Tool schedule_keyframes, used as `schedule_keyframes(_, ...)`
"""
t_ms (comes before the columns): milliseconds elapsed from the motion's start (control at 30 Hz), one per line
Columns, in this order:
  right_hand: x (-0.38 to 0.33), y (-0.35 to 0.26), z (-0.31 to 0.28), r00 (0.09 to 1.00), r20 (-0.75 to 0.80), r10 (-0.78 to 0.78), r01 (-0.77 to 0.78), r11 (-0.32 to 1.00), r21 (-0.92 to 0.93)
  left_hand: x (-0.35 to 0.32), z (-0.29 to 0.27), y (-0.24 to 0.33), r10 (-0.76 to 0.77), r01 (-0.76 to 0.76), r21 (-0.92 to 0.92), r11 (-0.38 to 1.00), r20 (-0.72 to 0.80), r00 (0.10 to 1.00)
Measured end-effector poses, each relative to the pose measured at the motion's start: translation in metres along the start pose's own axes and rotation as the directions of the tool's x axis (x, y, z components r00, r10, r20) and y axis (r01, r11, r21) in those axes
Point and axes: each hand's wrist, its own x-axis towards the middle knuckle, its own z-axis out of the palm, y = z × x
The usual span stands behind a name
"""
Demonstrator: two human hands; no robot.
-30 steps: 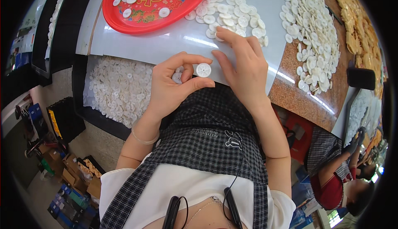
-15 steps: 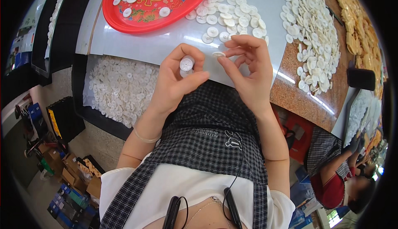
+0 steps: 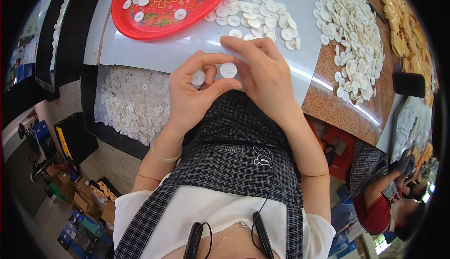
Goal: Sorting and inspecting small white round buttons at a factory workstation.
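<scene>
My left hand [image 3: 194, 83] curls around a small white plastic gear [image 3: 198, 78] in its palm; whether more are stacked under it I cannot see. A second white gear [image 3: 228, 70] faces me between the left thumb and forefinger, teeth showing along its rim. Closed in on that gear's right edge is my right hand [image 3: 265, 74], its thumb largely hidden and its forefinger stretched out above. Beyond the hands, loose white gears [image 3: 270, 21] are spread over the grey tabletop [image 3: 183, 48]. Several more lie on a red patterned tray [image 3: 140, 34] at the far left.
A large heap of white gears [image 3: 356, 48] covers part of the brown board [image 3: 347, 118] at right. Below the tabletop's left side sits a black bin [image 3: 112, 137] full of small white parts [image 3: 133, 102]. Another person [image 3: 379, 203] works at far right.
My right hand has moved left, bringing its gear to the left hand's fingertips. The gear has turned from nearly edge-on to face-on. The view has shifted slightly.
</scene>
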Motion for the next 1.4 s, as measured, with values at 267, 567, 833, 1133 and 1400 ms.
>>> schedule_keyframes(267, -0.022, 0.003, -0.004, 0.991, -0.004, -0.134, 0.132, 0.985, -0.108, -0.001, -0.001, 0.0, -0.017, 0.018, 0.017, 1.0, -0.058, 0.998)
schedule_keyframes(567, -0.058, 0.005, -0.011, 0.959, 0.034, -0.283, 0.284, 0.94, -0.191, 0.0, -0.007, 0.004, -0.366, 0.367, -0.664, 0.651, 0.149, 0.919)
schedule_keyframes(833, -0.035, -0.016, -0.019, 0.844, 0.035, 0.535, -0.381, 0.554, 0.74, -0.006, 0.006, 0.001, -0.22, 0.295, -0.478, 0.827, 0.207, 0.953)
schedule_keyframes(1133, -0.037, -0.015, -0.008, 0.954, -0.224, 0.2, -0.083, 0.892, 0.445, -0.006, 0.014, 0.009, -0.101, 0.108, -0.062, 0.992, 0.104, 0.989)
schedule_keyframes(1400, -0.034, 0.0, -0.013, 0.925, -0.229, 0.302, -0.199, 0.901, 0.385, -0.006, 0.006, 0.006, -0.133, 0.158, -0.195, 0.968, 0.132, 0.982)
